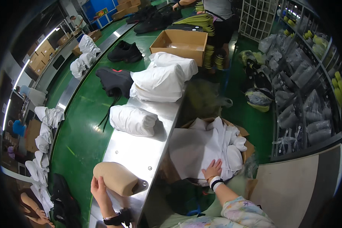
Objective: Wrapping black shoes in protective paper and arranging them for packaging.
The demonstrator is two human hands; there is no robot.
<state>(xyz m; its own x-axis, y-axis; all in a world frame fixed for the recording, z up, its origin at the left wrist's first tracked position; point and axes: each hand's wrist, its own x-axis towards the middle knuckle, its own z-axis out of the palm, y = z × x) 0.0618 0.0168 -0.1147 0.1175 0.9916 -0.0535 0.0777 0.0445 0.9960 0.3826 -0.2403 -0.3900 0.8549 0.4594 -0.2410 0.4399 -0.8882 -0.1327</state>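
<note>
My left hand point(99, 190) is at the near end of the metal ledge, its fingers closed against the side of a tan, rounded roll point(115, 178) with a hollow end. The roll looks like brown stuffing paper. Over a carton to the right, my right hand point(212, 170) lies with fingers spread on white sheets point(195, 150), holding nothing. More crumpled white pieces fill that carton point(249, 149). Farther up the ledge sits a white-wrapped bundle point(133, 120), with larger white bundles point(157, 83) behind it.
Black shoes point(116, 80) stand on the green conveyor belt point(78, 125) to the left. An open brown carton point(178, 42) is at the far end, near another person point(220, 9). White bundles point(43, 138) line the belt's far side. A rack point(307, 95) holds bagged parts at right.
</note>
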